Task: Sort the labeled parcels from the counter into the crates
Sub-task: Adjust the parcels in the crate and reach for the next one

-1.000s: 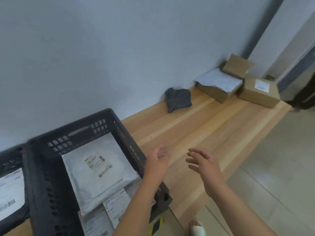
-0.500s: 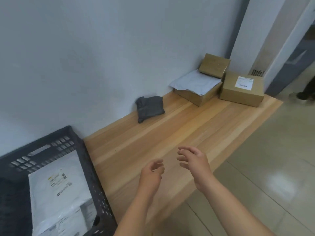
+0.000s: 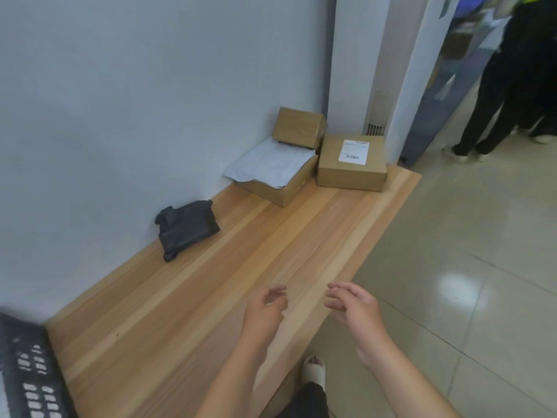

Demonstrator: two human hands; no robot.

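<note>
— How many cardboard boxes on the light wooden counter [image 3: 241, 267]?
— Three, all far: a small brown cardboard box [image 3: 298, 126], a low brown cardboard box [image 3: 294, 188] under the mailer, a labelled brown cardboard box [image 3: 351, 167] at the right.
— Bagged parcels?
— Two: one pale grey plastic mailer bag [image 3: 271, 164], one black plastic-wrapped bundle [image 3: 187, 226] nearer.
— Crates?
— One black slotted plastic crate [image 3: 30, 378], near left.

Well ahead of my fingers [image 3: 337, 289] and off to their left, a crumpled black plastic-wrapped parcel [image 3: 187, 227] lies flat by the wall on the pale wooden counter [image 3: 211, 297]. Farther out, a white poly mailer [image 3: 271, 164] drapes over a low brown cardboard box [image 3: 289, 190]. A small taped brown carton [image 3: 298, 126] leans tilted behind it, and just to the right sits a square brown box with a white label [image 3: 351, 175]. A corner of the dark slotted plastic crate [image 3: 27, 372] shows far left, nearer me than my fingers.
</note>
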